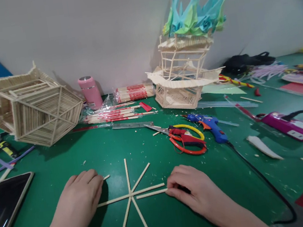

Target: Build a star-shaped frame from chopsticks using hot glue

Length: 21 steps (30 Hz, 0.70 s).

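Thin wooden sticks (126, 221) radiate from a shared centre like spokes on the green table. My right hand (192, 189) pinches the end of another wooden stick (152, 194), which lies just below the right-hand spoke, its inner tip near the centre. On the other side, my left hand (80, 198) has its fingers closed together; a short stick end (106, 177) pokes out past the fingertips. The left-hand spoke (113, 201) runs partly under that hand, hiding its outer end.
Scissors (186, 138), a blue glue gun (208, 124) and a clear ruler (132, 125) lie beyond. Behind stand stick-built models (47, 110) (179, 90), a pink bottle (90, 92) and bundled sticks (134, 92). A phone (6, 211) lies left; a purple device (291, 125) lies right.
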{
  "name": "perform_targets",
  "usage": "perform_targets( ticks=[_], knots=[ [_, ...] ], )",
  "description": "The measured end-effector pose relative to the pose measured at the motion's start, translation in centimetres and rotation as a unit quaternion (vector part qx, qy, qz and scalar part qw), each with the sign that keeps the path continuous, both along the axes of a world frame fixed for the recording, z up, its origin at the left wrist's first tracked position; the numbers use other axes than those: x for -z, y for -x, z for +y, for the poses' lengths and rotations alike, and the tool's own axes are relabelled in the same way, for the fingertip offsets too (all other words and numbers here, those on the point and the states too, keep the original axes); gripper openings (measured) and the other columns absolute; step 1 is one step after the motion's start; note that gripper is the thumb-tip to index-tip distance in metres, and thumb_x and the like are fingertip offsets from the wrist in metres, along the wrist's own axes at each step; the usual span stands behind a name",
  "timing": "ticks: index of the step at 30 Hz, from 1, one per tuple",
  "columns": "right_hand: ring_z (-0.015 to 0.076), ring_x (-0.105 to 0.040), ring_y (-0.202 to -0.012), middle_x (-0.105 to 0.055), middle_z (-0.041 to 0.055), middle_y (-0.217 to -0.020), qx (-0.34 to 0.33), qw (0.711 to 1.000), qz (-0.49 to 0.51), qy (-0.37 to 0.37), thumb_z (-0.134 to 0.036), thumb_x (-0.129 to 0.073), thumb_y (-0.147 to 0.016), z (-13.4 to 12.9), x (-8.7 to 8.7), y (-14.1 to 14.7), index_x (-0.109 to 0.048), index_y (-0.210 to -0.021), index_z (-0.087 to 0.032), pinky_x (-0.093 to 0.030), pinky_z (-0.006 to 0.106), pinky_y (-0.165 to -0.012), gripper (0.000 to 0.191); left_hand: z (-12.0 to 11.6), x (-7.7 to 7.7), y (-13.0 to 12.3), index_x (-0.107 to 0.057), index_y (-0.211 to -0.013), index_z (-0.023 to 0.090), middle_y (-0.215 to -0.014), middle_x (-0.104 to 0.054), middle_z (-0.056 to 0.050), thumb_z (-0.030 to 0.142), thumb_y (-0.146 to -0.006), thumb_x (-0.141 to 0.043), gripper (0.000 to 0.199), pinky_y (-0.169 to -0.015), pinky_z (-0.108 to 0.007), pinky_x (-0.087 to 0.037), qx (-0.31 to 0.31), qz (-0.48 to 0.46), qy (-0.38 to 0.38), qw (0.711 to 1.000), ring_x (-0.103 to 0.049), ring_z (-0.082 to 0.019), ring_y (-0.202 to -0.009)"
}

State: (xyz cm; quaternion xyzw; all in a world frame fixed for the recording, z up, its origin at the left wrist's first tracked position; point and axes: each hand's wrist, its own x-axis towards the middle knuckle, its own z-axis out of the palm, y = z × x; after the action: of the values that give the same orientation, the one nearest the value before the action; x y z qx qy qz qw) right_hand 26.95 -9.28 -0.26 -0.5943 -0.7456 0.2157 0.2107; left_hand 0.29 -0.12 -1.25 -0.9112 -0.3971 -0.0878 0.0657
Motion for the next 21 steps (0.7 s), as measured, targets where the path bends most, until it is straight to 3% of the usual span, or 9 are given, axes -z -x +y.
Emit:
perform_targets(
  ticks=[10,21],
  knots=[
    [0.0139,-0.051,-0.068,-0.056,0.0001,-0.07,-0.006,1.0,-0.021,0.007,-0.018,-0.049,-0.084,0.3,-0.2,-0.1,-0.056,-0.071,-0.02,-0.037,0.025,-0.059,0.015,0.4,-0.1,-0.1,-0.055,-0.073,0.018,-0.07,-0.056,-0.004,0.024,-0.083,-0.032,0.026,-0.057,-0.029,-0.041,-0.011,-0.067,0.086,0.994,-0.054,-0.018,-0.065],
    [0.014,-0.051,-0.067,-0.054,0.0007,-0.072,-0.012,0.999,-0.044,0.002,-0.019,-0.045,-0.086,2.0,-0.5,-0.3,-0.054,-0.072,-0.019,-0.039,0.025,-0.06,0.016,0.4,0.5,0.0,-0.05,-0.068,0.02,-0.069,-0.053,-0.002,0.024,-0.082,-0.034,0.021,-0.057,-0.027,-0.041,-0.032,-0.137,0.104,0.985,-0.051,-0.015,-0.063]
  ],
)
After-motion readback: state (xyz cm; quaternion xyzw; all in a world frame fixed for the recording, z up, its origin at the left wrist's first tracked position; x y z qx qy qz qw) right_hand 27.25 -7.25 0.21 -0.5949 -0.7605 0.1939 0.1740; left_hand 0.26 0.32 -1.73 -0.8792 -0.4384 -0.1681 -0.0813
